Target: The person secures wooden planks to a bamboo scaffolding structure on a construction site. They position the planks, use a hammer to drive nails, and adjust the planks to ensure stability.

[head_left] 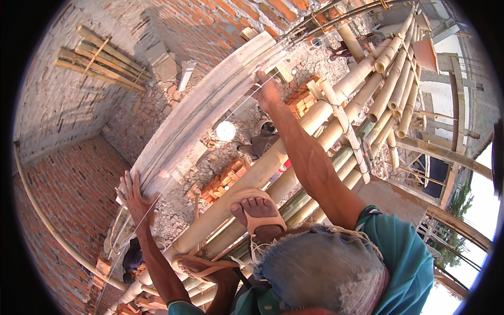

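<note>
A long, greyish form of boards (202,110) runs diagonally ahead of me, with lengthwise grooves and ridges along its top. My left hand (137,202) lies against its near left end, fingers spread. Toward the far end, my right hand (269,94) curls its fingers round the near edge of the form; the fingertips are partly hidden. A thin white string (244,101) stretches along the form's near side, passing close to both hands. My sandalled feet rest on thick bamboo poles (220,223), between me and the form.
Below lie rubble and stacked red bricks (226,181), with a white bucket (226,130) and people at ground level. Bamboo poles (388,100) extend to the far right, with a crosspiece (344,123) over them. Brick walls (68,205) stand left and ahead; a bundle of poles (102,58) leans there.
</note>
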`<action>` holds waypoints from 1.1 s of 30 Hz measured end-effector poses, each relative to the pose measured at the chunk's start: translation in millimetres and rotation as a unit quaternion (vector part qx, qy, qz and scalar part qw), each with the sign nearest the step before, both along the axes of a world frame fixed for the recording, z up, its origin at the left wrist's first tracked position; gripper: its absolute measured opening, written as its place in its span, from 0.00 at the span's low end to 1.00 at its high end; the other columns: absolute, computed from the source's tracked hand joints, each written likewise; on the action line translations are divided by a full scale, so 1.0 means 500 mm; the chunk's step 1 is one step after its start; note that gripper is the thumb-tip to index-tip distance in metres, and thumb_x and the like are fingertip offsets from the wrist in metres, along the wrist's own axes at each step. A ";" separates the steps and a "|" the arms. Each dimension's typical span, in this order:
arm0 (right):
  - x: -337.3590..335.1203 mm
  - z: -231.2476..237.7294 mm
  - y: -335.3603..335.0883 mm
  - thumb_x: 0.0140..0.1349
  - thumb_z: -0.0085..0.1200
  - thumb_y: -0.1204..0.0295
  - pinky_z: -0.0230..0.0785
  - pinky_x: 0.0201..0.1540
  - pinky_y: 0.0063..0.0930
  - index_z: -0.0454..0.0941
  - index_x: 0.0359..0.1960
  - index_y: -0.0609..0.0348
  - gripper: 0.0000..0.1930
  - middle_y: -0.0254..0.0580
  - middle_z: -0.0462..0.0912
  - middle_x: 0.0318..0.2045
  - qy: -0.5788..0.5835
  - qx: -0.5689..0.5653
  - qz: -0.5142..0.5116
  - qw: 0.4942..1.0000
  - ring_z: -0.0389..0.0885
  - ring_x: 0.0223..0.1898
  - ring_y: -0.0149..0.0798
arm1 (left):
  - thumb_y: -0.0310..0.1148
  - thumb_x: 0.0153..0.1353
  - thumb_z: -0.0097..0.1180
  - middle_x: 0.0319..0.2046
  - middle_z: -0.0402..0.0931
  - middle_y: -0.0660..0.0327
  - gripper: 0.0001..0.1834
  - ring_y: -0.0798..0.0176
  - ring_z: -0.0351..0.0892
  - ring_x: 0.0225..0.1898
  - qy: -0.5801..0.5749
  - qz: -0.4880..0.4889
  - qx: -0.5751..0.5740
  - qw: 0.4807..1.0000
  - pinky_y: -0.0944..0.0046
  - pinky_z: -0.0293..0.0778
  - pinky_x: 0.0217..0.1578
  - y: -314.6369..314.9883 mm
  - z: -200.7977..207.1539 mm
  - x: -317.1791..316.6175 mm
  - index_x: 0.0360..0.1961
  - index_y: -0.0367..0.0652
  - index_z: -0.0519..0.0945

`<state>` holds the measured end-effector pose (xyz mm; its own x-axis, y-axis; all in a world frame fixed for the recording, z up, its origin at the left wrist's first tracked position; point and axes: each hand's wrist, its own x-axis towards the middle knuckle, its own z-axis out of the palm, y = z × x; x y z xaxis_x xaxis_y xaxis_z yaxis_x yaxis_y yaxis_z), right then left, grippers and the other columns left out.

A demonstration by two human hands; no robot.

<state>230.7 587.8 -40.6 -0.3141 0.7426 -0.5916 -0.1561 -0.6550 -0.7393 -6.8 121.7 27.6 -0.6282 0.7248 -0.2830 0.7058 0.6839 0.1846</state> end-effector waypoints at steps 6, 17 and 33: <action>0.005 0.022 0.010 0.73 0.57 0.61 0.80 0.57 0.54 0.66 0.65 0.60 0.26 0.47 0.78 0.55 -0.055 0.010 0.025 0.998 0.81 0.55 0.53 | 0.62 0.42 0.75 0.79 0.53 0.55 0.58 0.46 0.44 0.81 -0.062 0.016 0.059 0.996 0.36 0.30 0.77 0.002 0.008 -0.005 0.75 0.55 0.66; 0.015 -0.002 0.012 0.72 0.59 0.63 0.80 0.56 0.52 0.61 0.68 0.68 0.31 0.52 0.77 0.57 0.007 0.023 -0.013 1.000 0.82 0.53 0.55 | 0.41 0.39 0.79 0.79 0.53 0.55 0.56 0.46 0.44 0.81 -0.040 0.015 0.069 0.997 0.34 0.32 0.77 0.006 0.001 -0.003 0.74 0.56 0.67; 0.027 0.008 -0.024 0.64 0.62 0.71 0.74 0.50 0.45 0.73 0.53 0.73 0.21 0.58 0.79 0.47 -0.344 0.488 0.046 0.801 0.78 0.51 0.53 | 0.53 0.68 0.57 0.78 0.57 0.57 0.37 0.46 0.49 0.80 0.014 -0.047 0.076 0.996 0.37 0.39 0.76 -0.006 -0.019 -0.002 0.75 0.54 0.66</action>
<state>244.4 576.0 -36.7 -0.2435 0.9491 0.1996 0.5237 0.3019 -0.7967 -7.9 118.8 18.2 -0.5625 0.8134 -0.1484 0.7715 0.5809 0.2596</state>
